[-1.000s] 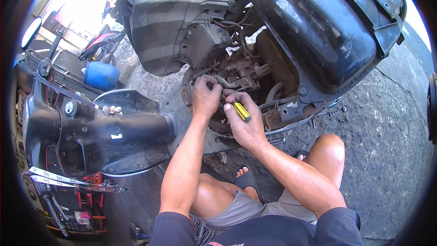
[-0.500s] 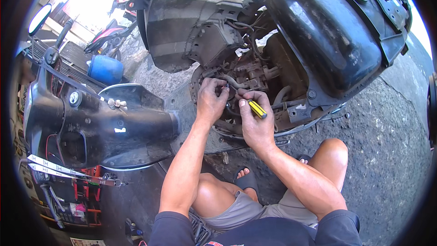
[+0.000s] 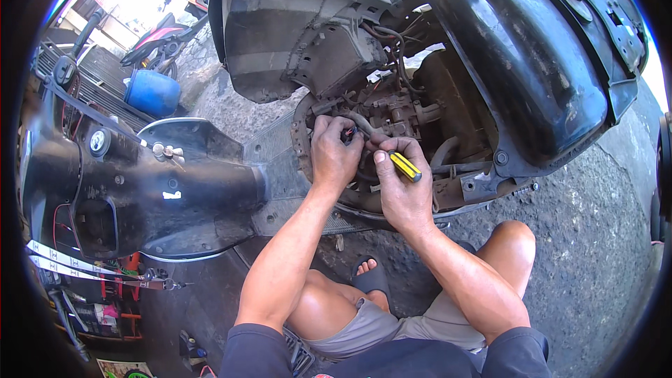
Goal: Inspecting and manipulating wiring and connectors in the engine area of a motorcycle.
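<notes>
My right hand (image 3: 404, 183) is closed round a screwdriver with a yellow and black handle (image 3: 406, 166); its tip is hidden between my hands. Close beside it, my left hand (image 3: 334, 148) pinches a small dark part with reddish wires (image 3: 348, 134), too small to name. Both hands are over the opened middle of a black scooter, in front of its dirty engine (image 3: 399, 115) and hoses. Beyond them the grey-brown underseat compartment (image 3: 273, 35) stands tilted up, and the black fuel tank (image 3: 518, 56) lies to the right.
The scooter's black front shield (image 3: 189, 196) reaches left from the footboard (image 3: 276, 141), with keys (image 3: 166, 151) in it. A blue barrel (image 3: 152, 93) and a parked motorcycle (image 3: 157, 45) are farther off. Red tool racks (image 3: 129, 301) stand lower left. Rough concrete floor (image 3: 588, 238) spreads at right.
The view has shifted a little, so the scooter sits slightly farther right around my hands. My left fingers have curled more over the small wired part; the screwdriver is still in my right hand.
</notes>
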Demonstrator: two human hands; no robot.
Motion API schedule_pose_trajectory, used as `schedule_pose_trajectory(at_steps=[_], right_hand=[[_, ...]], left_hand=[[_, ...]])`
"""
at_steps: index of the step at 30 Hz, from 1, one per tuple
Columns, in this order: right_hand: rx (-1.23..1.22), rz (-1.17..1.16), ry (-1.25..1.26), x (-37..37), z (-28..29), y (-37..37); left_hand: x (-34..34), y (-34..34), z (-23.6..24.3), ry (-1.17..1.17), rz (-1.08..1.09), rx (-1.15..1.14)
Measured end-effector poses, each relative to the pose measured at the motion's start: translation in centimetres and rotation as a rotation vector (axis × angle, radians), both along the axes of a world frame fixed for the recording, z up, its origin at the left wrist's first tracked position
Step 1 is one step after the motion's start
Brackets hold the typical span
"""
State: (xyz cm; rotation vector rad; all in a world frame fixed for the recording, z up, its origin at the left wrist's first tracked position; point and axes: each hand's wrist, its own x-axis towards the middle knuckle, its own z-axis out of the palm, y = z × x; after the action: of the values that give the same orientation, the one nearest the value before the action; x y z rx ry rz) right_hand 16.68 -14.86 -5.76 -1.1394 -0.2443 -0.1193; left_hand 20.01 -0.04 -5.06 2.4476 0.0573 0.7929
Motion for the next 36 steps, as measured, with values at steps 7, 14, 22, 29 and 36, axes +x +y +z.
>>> schedule_pose_trajectory(at_steps=[7,14,22,29,36], right_hand=[[-0.130,-0.063,-0.074,-1.1,2.0,-1.0],[-0.087,-0.007,-0.023,-0.3,1.7,-0.9],[-0.469,-0.082,-0.341,0.2,3.8,-1.2],[-0.553,-0.009,-0.333,1.4,5.5,-1.9],[-0.549,0.031,-0.272,2.0,5.7,-2.4]], left_hand=[[0.1,0.4,-0.4,-0.060,0.004,0.020],[0.1,0.3,-0.5,-0.065,-0.012,-0.005],[0.2,0.4,-1.0,-0.036,-0.014,-0.023],[0.0,0.2,-0.6,-0.107,-0.020,-0.133],[-0.2,0.7,-0.8,-0.083,-0.020,-0.062]])
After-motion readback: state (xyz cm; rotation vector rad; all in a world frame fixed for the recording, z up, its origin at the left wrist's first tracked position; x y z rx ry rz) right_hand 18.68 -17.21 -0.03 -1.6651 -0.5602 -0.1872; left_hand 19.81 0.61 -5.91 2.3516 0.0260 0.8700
